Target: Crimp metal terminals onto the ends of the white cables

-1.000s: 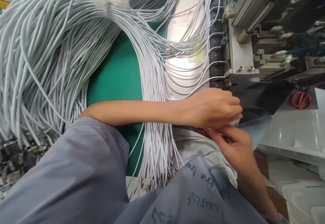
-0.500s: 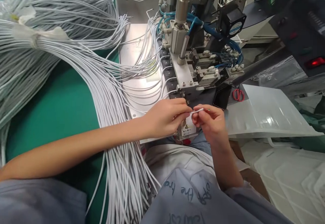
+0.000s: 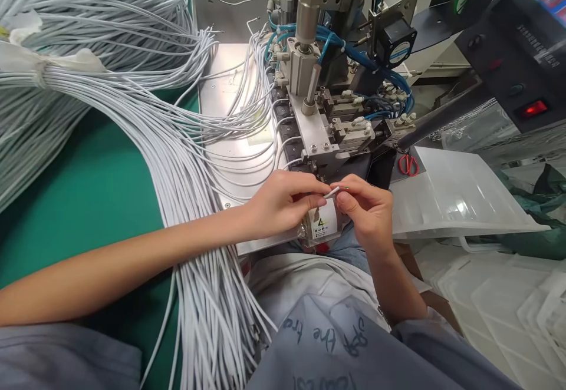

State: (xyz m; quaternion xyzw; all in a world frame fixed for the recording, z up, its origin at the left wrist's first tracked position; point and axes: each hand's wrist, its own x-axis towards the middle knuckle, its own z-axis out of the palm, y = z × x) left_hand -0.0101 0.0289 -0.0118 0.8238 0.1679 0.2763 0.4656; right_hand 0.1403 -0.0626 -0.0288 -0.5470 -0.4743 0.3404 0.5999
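Observation:
Between my hands is the end of a white cable point(image 3: 332, 192), with thin coloured wires showing at its tip. My left hand point(image 3: 287, 200) pinches the white sheath between thumb and fingers. At the tip, my right hand point(image 3: 365, 204) closes thumb and forefinger on the thin wires. Both hands are just in front of a machine point(image 3: 305, 66) with metal cylinders and blue air hoses. A large bundle of white cables point(image 3: 177, 184) passes beneath my left forearm. Several cable ends run into the black row of slots point(image 3: 289, 134) on the machine's near side.
A second heap of cables point(image 3: 110, 19) lies on the green table mat point(image 3: 106, 172). Red scissors point(image 3: 408, 165) rest right of the machine, by a white plastic tray point(image 3: 464, 195). A control box point(image 3: 517, 54) with a lit red switch stands at upper right. A warning label point(image 3: 322, 223) faces me below my hands.
My right thumb and forefinger have shifted onto the tip of the cable, where coloured wires now show. My left hand still pinches the sheath. The whole view has moved slightly.

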